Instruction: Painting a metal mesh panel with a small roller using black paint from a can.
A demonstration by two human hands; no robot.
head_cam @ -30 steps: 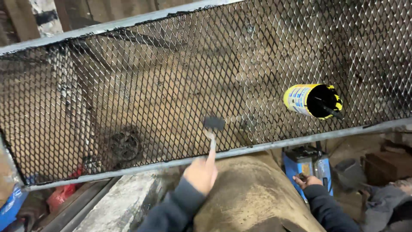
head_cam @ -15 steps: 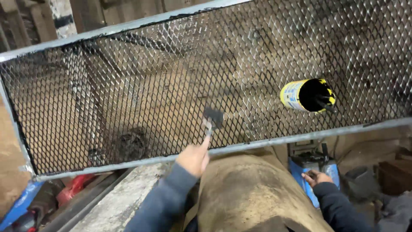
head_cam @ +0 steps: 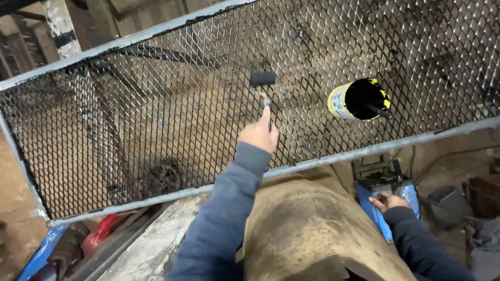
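My left hand (head_cam: pixel 259 133) is shut on the thin handle of a small paint roller (head_cam: pixel 262 79). Its black sleeve presses on a slanted expanded-metal mesh panel (head_cam: pixel 156 130) in a grey steel frame (head_cam: pixel 364 151). The mesh looks black and wet around the roller. A yellow and white paint can (head_cam: pixel 357 99), black inside, lies on its side on the mesh to the right of the roller. Below the frame, my right hand (head_cam: pixel 387 201) rests with loose fingers on a blue machine (head_cam: pixel 376 208).
A rounded brown mass (head_cam: pixel 307 229) lies under the frame between my arms. A grey concrete slab (head_cam: pixel 151 244) is at bottom centre, with red and blue items (head_cam: pixel 99 234) at bottom left. Dark boxes and clutter (head_cam: pixel 479 198) sit at right. Bare ground shows through the mesh.
My left hand has pushed the roller up the mesh, from near the lower frame bar to mid-panel. My right hand stays on the blue machine.
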